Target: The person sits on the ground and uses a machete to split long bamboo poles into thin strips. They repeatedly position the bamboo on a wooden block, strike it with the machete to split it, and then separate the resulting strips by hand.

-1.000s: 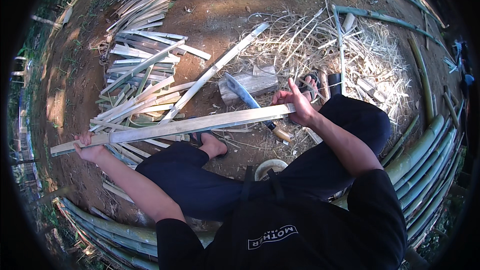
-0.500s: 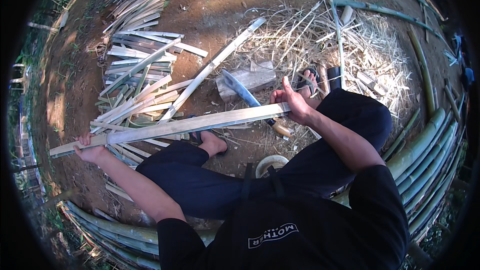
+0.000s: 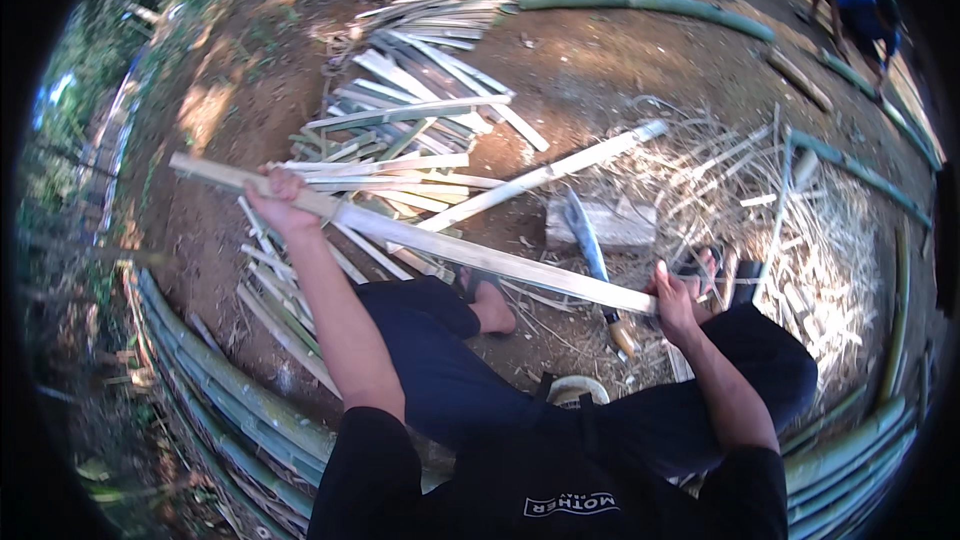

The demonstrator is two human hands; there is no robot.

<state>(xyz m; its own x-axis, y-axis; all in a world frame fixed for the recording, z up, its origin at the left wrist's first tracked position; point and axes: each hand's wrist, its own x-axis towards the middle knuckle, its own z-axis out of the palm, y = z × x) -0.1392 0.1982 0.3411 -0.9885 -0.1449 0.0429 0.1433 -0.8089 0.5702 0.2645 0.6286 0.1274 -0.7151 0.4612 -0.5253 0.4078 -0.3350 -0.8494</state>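
Note:
A long split bamboo strip (image 3: 470, 257), pale on its upper face, stretches across in front of me above my legs. My left hand (image 3: 280, 202) is wrapped round it near its left end, which sticks out past the fingers. At the other end my right hand (image 3: 677, 302) grips the tip between thumb and fingers. Under the strip's right part lies a machete (image 3: 588, 240) with a wooden handle, its blade resting against a squared wood block (image 3: 630, 224). Another long bamboo strip (image 3: 545, 177) slants over the ground beyond.
Split strips lie in a pile (image 3: 400, 120) at the left and far left. Thin shavings (image 3: 830, 230) cover the ground at right. Bamboo poles (image 3: 240, 410) are stacked on both sides of me. A pale bowl (image 3: 578, 388) sits near my legs. Another person (image 3: 860, 20) bends down at far right.
My view has turned left. The strip's left end has risen and its right end has dropped, with both hands still holding it. A bending person now shows at far right.

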